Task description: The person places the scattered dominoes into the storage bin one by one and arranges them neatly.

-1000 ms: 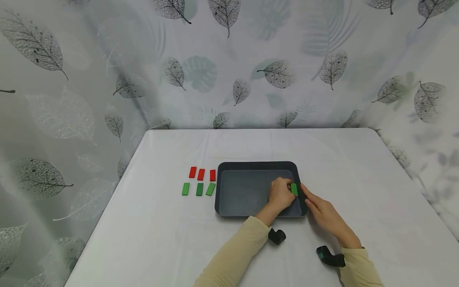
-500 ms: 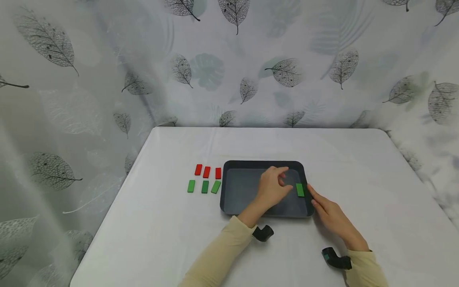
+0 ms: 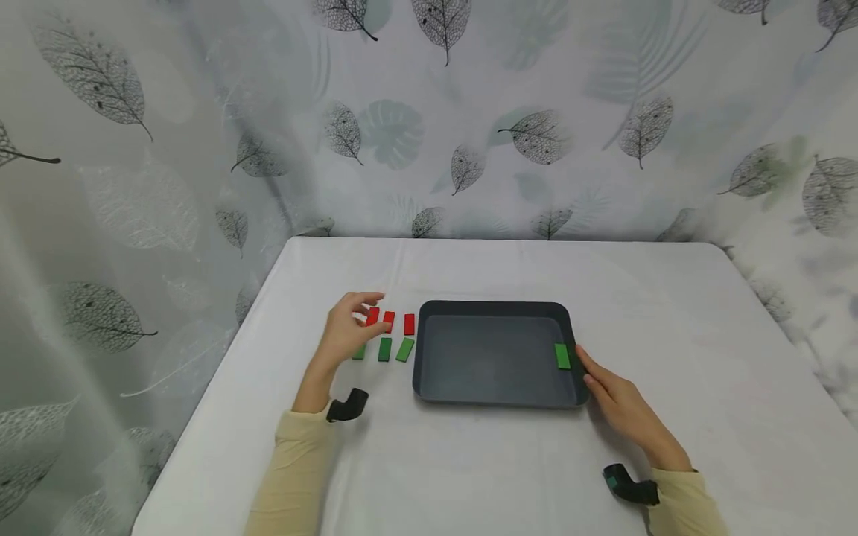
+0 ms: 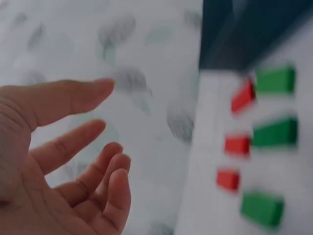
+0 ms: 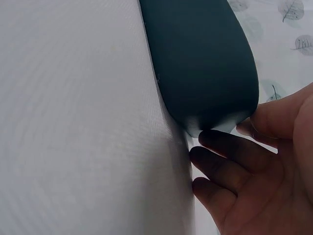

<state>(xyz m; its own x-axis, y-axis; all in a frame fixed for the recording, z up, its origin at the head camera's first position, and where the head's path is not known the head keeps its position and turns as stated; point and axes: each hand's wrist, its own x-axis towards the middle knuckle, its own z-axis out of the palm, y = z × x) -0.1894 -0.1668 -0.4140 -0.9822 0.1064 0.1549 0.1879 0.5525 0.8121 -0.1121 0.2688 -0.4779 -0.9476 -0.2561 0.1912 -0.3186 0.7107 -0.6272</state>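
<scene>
Over the left end of the block rows hovers my left hand (image 3: 345, 327), thumb and fingers apart, partly covering a red block (image 3: 372, 316) and a light green block (image 3: 359, 353). In the left wrist view nothing lies between that hand's (image 4: 73, 152) fingers. Beside it are two more red blocks (image 3: 409, 324), with a dark green block (image 3: 384, 349) and a tilted green block (image 3: 405, 350) in the nearer row. A dark grey baking tray (image 3: 492, 365) holds one green block (image 3: 562, 356) by its right wall. My right hand (image 3: 620, 402) touches the tray's right side with extended fingers.
A white cloth covers the table (image 3: 469, 469). Leaf-patterned curtains (image 3: 469, 119) hang behind it and along both sides. Each wrist carries a black camera mount (image 3: 630, 487).
My left hand let go of the green block inside the tray, then moved left to the block rows. The right hand stayed at the tray's edge. The head view shifted slightly.
</scene>
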